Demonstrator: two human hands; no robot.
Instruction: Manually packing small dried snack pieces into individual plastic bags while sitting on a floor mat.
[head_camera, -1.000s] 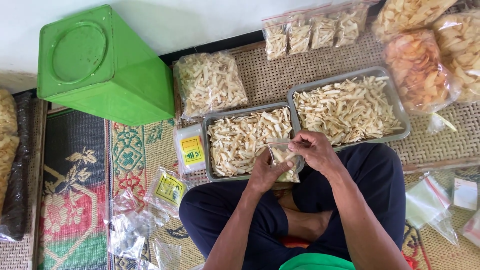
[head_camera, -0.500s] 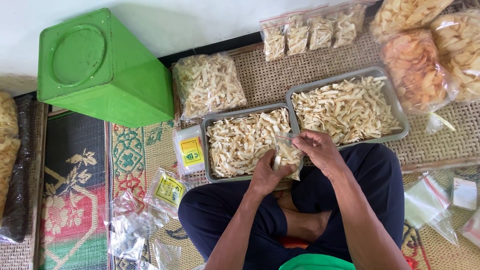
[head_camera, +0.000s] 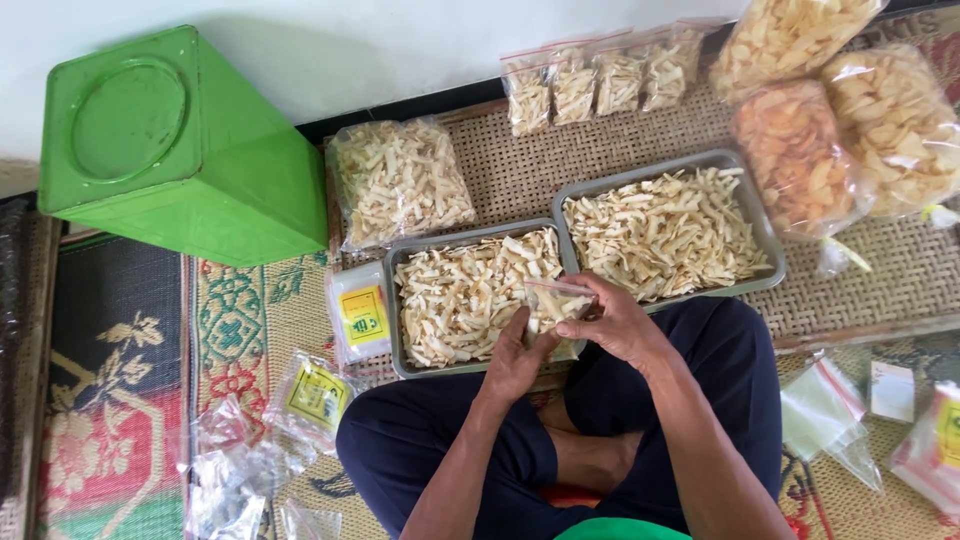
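Observation:
I sit cross-legged in dark trousers on a woven mat. Both hands hold a small clear plastic bag (head_camera: 552, 307) partly filled with pale snack sticks, just over the near edge of the left metal tray (head_camera: 392, 300). My left hand (head_camera: 517, 357) grips the bag from below. My right hand (head_camera: 617, 322) pinches its top right side. The left tray and the right metal tray (head_camera: 768, 240) beside it are both full of the same pale sticks.
A big green tin box (head_camera: 170, 150) stands at the upper left. Filled bags of sticks (head_camera: 398, 180), small sealed packets (head_camera: 590, 85) and big bags of chips (head_camera: 800, 160) lie behind the trays. Empty labelled bags (head_camera: 318, 395) lie at left, more bags (head_camera: 830, 415) at right.
The bag has moved up and a little forward, from over my lap to the near edge of the left tray. Both hands have stayed on it.

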